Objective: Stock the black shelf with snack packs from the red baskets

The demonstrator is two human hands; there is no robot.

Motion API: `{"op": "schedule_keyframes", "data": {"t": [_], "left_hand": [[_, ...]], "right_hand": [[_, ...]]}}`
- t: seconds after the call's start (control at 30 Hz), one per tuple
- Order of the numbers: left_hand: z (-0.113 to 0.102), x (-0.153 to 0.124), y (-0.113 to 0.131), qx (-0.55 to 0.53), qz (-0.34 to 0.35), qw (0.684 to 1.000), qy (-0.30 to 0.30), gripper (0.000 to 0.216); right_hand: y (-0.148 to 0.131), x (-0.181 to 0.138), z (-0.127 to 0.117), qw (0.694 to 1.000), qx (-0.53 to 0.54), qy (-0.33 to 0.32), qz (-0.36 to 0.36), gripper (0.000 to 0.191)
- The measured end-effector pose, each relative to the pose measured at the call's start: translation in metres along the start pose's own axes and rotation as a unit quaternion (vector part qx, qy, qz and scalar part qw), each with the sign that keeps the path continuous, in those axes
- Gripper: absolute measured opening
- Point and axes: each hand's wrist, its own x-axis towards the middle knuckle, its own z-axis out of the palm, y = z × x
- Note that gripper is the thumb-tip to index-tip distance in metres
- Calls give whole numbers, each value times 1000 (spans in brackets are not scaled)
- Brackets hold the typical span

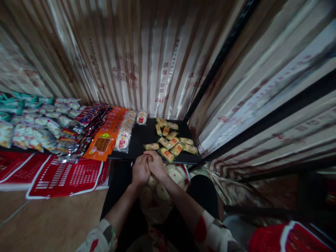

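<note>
My left hand (140, 170) and my right hand (155, 164) are pressed together at the front edge of a black shelf (147, 136), fingers curled closed around something I cannot make out. Just beyond them lies a loose heap of small yellow snack packets (172, 141). Below my hands sits a bag of pale round buns (170, 175), partly hidden by my forearms.
A row of white bun packs (126, 133), orange packets (107, 134), dark red packets (84, 126) and pale and green packs (31, 122) fill the shelf leftward. Red price panels (65, 176) line its front. Striped curtains (147, 56) hang behind and at right. A red basket (288, 238) sits bottom right.
</note>
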Motion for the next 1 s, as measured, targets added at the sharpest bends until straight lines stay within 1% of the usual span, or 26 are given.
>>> {"op": "schedule_keyframes", "data": {"t": [0.1,0.17,0.27,0.37,0.47,0.57,0.67,0.77,0.9,1.0], "left_hand": [[4,-23,-2,19,-3,999,-38,34],[5,-36,-1,36,-11,996,-76,35],[6,-58,1,74,-2,987,-144,39],[13,-84,0,131,19,970,-202,46],[23,-108,-5,206,17,953,-221,49],[31,-126,-10,255,-1,939,-230,49],[33,-133,-14,270,0,933,-237,49],[31,-132,-13,284,6,929,-237,50],[22,-126,-9,290,12,923,-253,48],[13,-120,-4,282,20,924,-259,44]], "right_hand": [[10,-24,4,1000,-5,-11,27,39],[19,-37,6,999,-13,-23,32,37],[34,-55,9,998,-31,-62,12,31],[49,-74,12,993,-50,-106,-5,28],[60,-92,14,990,-66,-127,-9,25],[67,-106,15,988,-81,-134,-8,24],[70,-114,16,986,-89,-140,-13,25],[74,-115,19,986,-97,-138,-19,26],[78,-111,19,986,-108,-128,-17,28],[80,-106,15,992,-82,-97,-4,28]]}}
